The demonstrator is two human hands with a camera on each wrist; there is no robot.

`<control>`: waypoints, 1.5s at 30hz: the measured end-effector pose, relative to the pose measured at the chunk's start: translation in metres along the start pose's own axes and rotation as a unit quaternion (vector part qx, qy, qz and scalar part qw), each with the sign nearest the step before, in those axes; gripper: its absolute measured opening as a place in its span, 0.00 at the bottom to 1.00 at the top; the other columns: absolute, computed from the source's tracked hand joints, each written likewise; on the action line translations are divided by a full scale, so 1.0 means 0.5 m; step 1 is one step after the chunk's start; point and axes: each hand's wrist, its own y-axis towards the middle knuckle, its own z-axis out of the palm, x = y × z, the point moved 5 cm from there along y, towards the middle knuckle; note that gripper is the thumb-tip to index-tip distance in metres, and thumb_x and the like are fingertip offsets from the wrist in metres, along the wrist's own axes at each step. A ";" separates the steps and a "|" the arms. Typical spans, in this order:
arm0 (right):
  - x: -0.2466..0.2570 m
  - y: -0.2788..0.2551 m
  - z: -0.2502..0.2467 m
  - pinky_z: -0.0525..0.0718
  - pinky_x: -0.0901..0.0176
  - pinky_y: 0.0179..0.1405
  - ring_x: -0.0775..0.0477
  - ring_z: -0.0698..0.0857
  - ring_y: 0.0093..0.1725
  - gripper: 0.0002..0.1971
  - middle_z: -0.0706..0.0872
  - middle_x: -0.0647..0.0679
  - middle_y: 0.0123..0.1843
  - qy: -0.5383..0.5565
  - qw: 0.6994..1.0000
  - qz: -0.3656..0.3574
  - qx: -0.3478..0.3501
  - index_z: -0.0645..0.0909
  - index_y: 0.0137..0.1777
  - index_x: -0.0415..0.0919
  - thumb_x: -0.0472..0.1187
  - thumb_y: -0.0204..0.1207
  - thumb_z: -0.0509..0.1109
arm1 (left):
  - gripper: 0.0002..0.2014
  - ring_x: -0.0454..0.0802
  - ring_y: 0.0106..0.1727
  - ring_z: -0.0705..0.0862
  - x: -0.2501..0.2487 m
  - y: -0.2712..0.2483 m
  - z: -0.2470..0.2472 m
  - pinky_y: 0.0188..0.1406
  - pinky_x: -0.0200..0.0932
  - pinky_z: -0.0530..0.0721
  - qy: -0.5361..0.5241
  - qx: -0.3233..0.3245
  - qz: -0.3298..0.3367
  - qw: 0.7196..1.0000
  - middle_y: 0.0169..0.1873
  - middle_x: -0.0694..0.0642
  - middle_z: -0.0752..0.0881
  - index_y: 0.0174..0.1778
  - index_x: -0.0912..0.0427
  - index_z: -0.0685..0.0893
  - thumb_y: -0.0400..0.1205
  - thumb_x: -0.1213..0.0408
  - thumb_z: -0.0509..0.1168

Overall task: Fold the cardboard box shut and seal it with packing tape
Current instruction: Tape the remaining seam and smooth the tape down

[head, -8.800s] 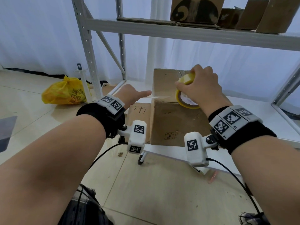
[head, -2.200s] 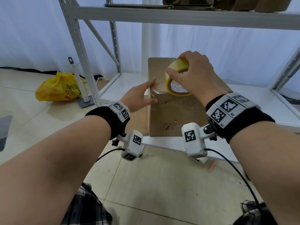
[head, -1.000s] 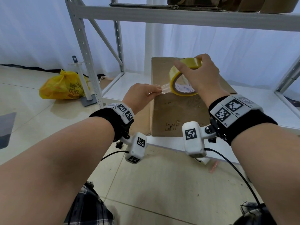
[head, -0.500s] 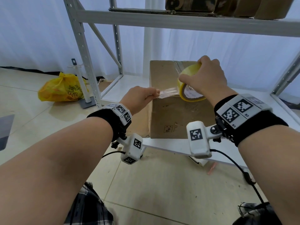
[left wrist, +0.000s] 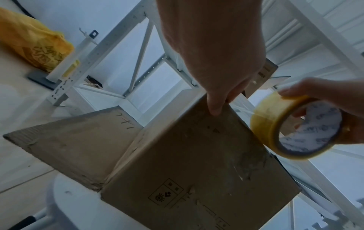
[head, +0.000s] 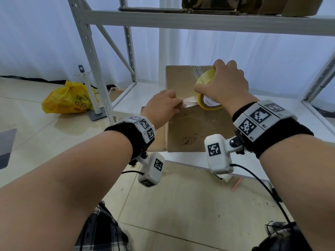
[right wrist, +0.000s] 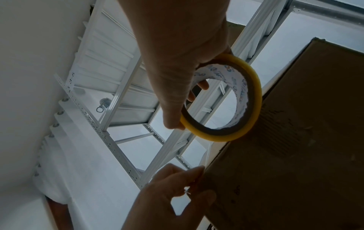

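Head view: two hands stretch clear tape over one cardboard box [head: 190, 124] on the lower shelf [head: 272, 113].

Hard to make out is the clear tape strip [head: 189, 102] itself, a faint glint between the hands at the box's near top edge; whether it already sticks to the cardboard cannot be told. Boxes on the upper shelf [head: 208, 20] are cut off by the frame, so their number is unclear. Left hand [head: 163, 107] has fingers curled tight, pinching the strip's free end at the box's left corner. Right hand [head: 224, 86] grips the one yellow tape roll [left wrist: 295, 129], thumb outside, fingertips [right wrist: 202, 84] inside the core, just above the box top. One yellow bag [head: 69, 98] lies on the floor.
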 end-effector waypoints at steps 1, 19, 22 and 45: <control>0.001 0.000 0.000 0.76 0.42 0.57 0.34 0.74 0.67 0.38 0.72 0.40 0.68 -0.002 1.000 -0.003 -0.001 0.67 0.73 0.45 0.64 0.66 0.70 | 0.17 0.55 0.58 0.76 -0.003 0.003 0.001 0.56 0.45 0.72 0.001 -0.004 -0.004 1.000 0.56 0.56 0.80 0.69 0.57 0.80 0.84 0.59 0.61; -0.042 0.006 0.013 0.76 0.51 0.55 0.44 0.76 0.63 0.40 0.74 0.44 0.67 0.175 0.983 0.050 -0.030 0.67 0.72 0.47 0.67 0.65 0.72 | 0.20 0.51 0.79 0.67 -0.027 0.023 0.024 0.74 0.49 0.68 -0.007 0.024 0.006 1.000 0.78 0.51 0.69 0.78 0.53 0.70 0.88 0.65 0.52; -0.029 0.011 0.005 0.78 0.48 0.58 0.41 0.76 0.63 0.38 0.72 0.44 0.66 0.164 0.985 0.046 -0.039 0.67 0.71 0.47 0.63 0.65 0.73 | 0.18 0.53 0.77 0.69 -0.037 0.017 0.020 0.71 0.49 0.72 0.017 0.026 0.003 1.000 0.77 0.54 0.71 0.76 0.57 0.70 0.89 0.64 0.52; -0.120 0.007 -0.018 0.74 0.53 0.58 0.41 0.75 0.67 0.40 0.75 0.42 0.68 0.170 0.983 0.041 -0.049 0.66 0.73 0.45 0.65 0.66 0.73 | 0.14 0.54 0.59 0.80 -0.105 0.077 0.036 0.63 0.47 0.73 0.042 0.010 -0.024 0.999 0.57 0.54 0.82 0.66 0.57 0.77 0.85 0.67 0.57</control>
